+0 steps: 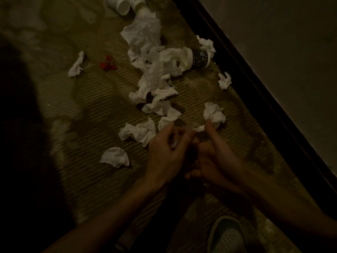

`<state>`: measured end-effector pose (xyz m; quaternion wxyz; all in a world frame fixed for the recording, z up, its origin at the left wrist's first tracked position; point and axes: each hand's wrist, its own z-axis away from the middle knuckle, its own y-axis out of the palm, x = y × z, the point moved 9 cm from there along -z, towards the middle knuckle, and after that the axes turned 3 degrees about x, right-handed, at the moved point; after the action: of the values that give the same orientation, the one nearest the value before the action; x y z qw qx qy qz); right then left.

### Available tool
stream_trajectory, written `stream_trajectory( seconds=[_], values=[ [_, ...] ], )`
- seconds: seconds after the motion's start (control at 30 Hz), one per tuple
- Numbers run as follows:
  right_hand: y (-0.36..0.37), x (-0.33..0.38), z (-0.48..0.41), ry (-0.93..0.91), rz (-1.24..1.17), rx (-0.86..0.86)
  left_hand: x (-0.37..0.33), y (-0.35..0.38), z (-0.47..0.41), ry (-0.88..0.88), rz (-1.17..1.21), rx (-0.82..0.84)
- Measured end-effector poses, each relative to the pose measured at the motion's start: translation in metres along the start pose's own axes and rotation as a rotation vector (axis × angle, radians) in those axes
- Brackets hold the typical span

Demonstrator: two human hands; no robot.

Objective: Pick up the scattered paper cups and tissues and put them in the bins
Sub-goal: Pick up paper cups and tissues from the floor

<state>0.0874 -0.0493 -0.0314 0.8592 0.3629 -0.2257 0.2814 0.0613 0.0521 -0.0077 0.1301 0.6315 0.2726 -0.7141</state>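
The left grip (pixel 165 154) and right grip (pixel 216 156) hover together, curled

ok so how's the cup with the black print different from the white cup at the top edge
The printed cup wears a dark patterned band; the top cup looks plain white. The printed cup's mouth meets the tissue pile; the top cup's mouth is clear. Both lie on their sides.

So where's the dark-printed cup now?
Head view, upper right of centre: dark-printed cup on its side, between the tissue pile and the black skirting.
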Motion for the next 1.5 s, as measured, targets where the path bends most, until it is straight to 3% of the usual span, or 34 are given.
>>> stream_trajectory(
  seconds=[0.1,0.17,0.3,0.37,0.47,0.53,0.67,0.93,1.1,1.27,1.33,1.43,1.5],
  values=[
    [-0.009,0.000,0.002,0.082,0.136,-0.075,0.006,-0.010,-0.004,-0.037,0.025,-0.031],
    [-0.031,0.013,0.002,0.066,0.270,-0.280,0.010,-0.015,-0.005,-0.067,0.031,-0.054],
    [-0.087,0.079,0.013,-0.296,0.947,-0.754,0.024,-0.021,-0.011,-0.108,-0.018,-0.057],
    [-0.101,0.086,0.006,-0.278,1.228,-0.753,0.027,-0.021,-0.013,-0.112,-0.042,-0.046],
    [-0.113,0.070,-0.014,-0.127,1.382,-0.600,0.030,-0.021,-0.015,-0.123,-0.081,-0.021],
    [-0.111,0.062,-0.024,-0.152,1.476,-0.523,0.033,-0.022,-0.014,-0.147,-0.078,-0.010],
    [-0.098,0.058,-0.031,-0.296,1.431,-0.512,0.041,-0.026,-0.012,-0.227,-0.031,-0.026],
    [-0.038,0.028,-0.030,-0.264,0.555,-0.286,0.049,-0.028,0.013,-0.305,0.123,-0.091],
    [0.000,0.011,-0.031,-0.243,0.357,-0.114,0.045,-0.018,0.027,-0.322,0.235,-0.032],
    [0.018,0.004,-0.031,-0.149,0.479,0.033,0.052,-0.026,0.038,-0.326,0.289,-0.052],
    [0.010,0.018,-0.034,-0.227,0.574,-0.057,0.060,-0.035,0.039,-0.361,0.277,-0.091],
    [-0.016,0.053,-0.033,-0.425,0.896,-0.340,0.074,-0.061,0.038,-0.445,0.231,-0.228],
    [-0.019,0.055,-0.042,-0.383,1.224,-0.331,0.081,-0.073,0.037,-0.477,0.192,-0.264]
  ],
)
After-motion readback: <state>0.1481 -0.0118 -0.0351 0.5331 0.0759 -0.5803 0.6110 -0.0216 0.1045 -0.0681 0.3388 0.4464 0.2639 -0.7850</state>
